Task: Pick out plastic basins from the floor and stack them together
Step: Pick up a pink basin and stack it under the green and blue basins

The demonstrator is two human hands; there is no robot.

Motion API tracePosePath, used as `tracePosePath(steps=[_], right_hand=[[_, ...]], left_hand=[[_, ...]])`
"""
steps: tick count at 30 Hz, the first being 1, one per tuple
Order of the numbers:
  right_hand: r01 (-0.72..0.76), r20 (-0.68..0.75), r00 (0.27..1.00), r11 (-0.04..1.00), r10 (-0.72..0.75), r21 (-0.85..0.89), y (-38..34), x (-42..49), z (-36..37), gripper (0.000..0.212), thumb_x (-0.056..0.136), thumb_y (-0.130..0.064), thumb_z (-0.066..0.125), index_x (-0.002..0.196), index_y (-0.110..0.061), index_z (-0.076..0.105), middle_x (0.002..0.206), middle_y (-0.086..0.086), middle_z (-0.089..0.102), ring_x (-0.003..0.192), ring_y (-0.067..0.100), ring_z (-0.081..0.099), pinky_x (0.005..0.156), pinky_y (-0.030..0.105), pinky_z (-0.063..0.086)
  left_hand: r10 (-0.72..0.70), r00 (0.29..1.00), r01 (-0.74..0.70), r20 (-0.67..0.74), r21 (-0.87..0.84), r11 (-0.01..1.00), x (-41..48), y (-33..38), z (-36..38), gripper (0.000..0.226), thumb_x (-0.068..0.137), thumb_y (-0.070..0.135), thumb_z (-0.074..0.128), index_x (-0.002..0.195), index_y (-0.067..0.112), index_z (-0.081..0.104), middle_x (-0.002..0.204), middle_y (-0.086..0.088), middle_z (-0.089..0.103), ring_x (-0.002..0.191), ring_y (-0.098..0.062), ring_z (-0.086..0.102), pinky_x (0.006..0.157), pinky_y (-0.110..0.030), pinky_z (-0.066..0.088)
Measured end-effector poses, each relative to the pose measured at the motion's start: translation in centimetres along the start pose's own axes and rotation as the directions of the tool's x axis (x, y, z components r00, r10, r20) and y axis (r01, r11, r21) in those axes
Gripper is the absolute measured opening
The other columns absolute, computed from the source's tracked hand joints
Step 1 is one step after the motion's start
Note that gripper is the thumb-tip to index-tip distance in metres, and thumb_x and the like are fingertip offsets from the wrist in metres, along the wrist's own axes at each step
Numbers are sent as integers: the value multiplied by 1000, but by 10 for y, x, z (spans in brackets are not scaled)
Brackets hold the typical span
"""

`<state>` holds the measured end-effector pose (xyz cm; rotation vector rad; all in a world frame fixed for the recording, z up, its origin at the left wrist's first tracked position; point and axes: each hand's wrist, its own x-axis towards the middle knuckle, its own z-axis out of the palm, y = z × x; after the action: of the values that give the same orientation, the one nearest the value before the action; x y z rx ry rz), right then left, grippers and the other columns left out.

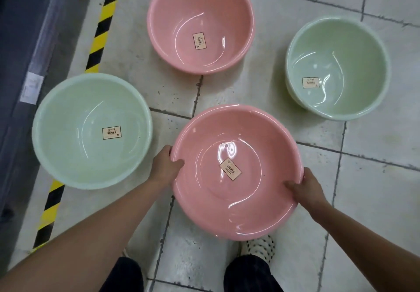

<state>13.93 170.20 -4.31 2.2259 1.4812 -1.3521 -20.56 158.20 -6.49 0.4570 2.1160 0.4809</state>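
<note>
A pink basin with a label inside is held in front of me, above the tiled floor. My left hand grips its left rim, thumb inside. My right hand grips its right rim, thumb over the edge. On the floor rest three more basins: a second pink basin at the top middle, a pale green basin at the left, and another green basin at the right. Each has a small label in its bottom.
A yellow and black hazard stripe runs along the floor at the left, beside a dark grey shelf edge. My feet, one in a spotted shoe, stand below the held basin. The floor is grey tile.
</note>
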Motion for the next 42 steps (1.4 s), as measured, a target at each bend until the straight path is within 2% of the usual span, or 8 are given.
tracePosePath(steps=[5,9,15,21,25,30,37,42], right_hand=[[127,-62,990,992,-128,-23,-83,-35,-16,43,83,-18,67,122,-10,51,106,8,62,95,30,60,78,40,51],[225,-48,973,973,-227,-42,-168,-69,2,34,87,-20,64,117,-8,52,102,9,62,91,31,59,78,41,50],[324,56,945,944,-321,-59,-273,-112,75,39,87,-21,64,123,-9,54,101,6,61,87,27,58,71,32,43],[376,140,922,923,-362,-87,-334,-128,178,44,83,-13,59,125,-10,51,104,7,62,91,30,60,80,43,54],[410,147,910,895,-388,-174,-343,-115,237,46,80,-11,56,125,-11,50,105,8,64,94,34,63,83,51,55],[321,71,947,921,-313,-222,-323,-90,281,41,86,-10,51,127,-7,48,102,10,61,91,33,59,84,45,52],[269,86,963,939,-256,-215,-285,-61,306,47,82,-11,53,129,-12,51,104,7,63,99,33,60,90,47,52],[267,119,962,939,-246,-215,-272,-52,307,49,85,-14,53,134,-14,46,113,11,64,97,32,60,85,43,52]], left_hand=[[82,990,-93,-111,-99,991,-22,27,-75,18,89,20,63,104,11,58,93,-3,64,83,-25,60,69,-31,43],[70,969,-103,-236,-133,986,-30,27,-156,17,90,22,63,102,10,62,89,-3,65,80,-26,59,65,-29,41],[-31,922,-49,-386,-196,979,-29,-26,-261,14,89,17,65,99,8,66,83,-5,64,80,-28,58,63,-29,37],[-166,873,64,-459,-230,971,10,-99,-323,22,89,21,65,105,5,65,89,-7,63,82,-28,58,69,-31,38],[-213,865,133,-454,-201,971,45,-140,-336,18,88,20,65,99,5,64,86,-6,60,78,-26,53,66,-31,35],[-208,884,131,-419,-203,970,76,-177,-322,12,83,23,69,90,13,67,83,-6,67,79,-30,62,65,-30,40],[-184,931,104,-314,-255,961,93,-208,-290,35,80,30,65,116,32,67,92,4,72,88,-27,68,82,-40,56],[-138,959,81,-246,-227,971,107,-216,-280,46,84,28,63,129,34,59,107,3,71,98,-26,65,89,-43,55]])
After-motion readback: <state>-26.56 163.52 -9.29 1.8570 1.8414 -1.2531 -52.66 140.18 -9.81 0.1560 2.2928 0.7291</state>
